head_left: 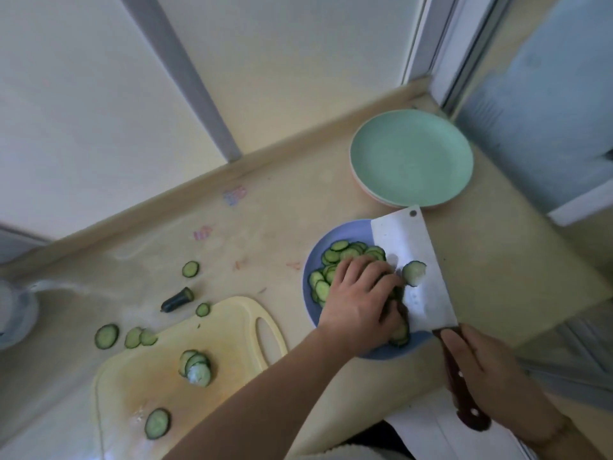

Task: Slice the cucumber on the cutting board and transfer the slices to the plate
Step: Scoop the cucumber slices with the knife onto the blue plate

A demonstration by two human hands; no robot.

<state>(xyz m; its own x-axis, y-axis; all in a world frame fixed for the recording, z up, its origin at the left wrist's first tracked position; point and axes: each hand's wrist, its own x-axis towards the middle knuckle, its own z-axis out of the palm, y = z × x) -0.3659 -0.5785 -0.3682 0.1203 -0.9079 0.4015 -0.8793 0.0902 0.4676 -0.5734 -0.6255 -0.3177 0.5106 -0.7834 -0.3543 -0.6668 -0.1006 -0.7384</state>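
Head view, left hand [360,302]: I am seeing it lying palm-down over the blue plate [313,257], fingers bent onto the pile of slices [335,257] next to the blade; I cannot tell whether it is gripping any.
Head view, right hand [491,370]: it is curling round the dark handle of the cleaver [411,270], holding it firmly.
Cleaver: its broad blade is lying flat and tilted above the right part of the blue plate, with one slice on blade [414,273] sticking to its face.
Blue plate: it is sitting on the tabletop [265,227] just right of the cutting board [159,370], carrying most of the cut cucumber.
Cutting board: a short stack of slices [195,366] is standing near its middle, a single slice [157,423] is lying near its front edge.
Tabletop: loose slices [106,336] are lying left of and behind the board, and the cucumber end [179,299] is lying beside them.
Green plate [411,157]: it is sitting stacked on others behind the blue plate, well apart from the board.
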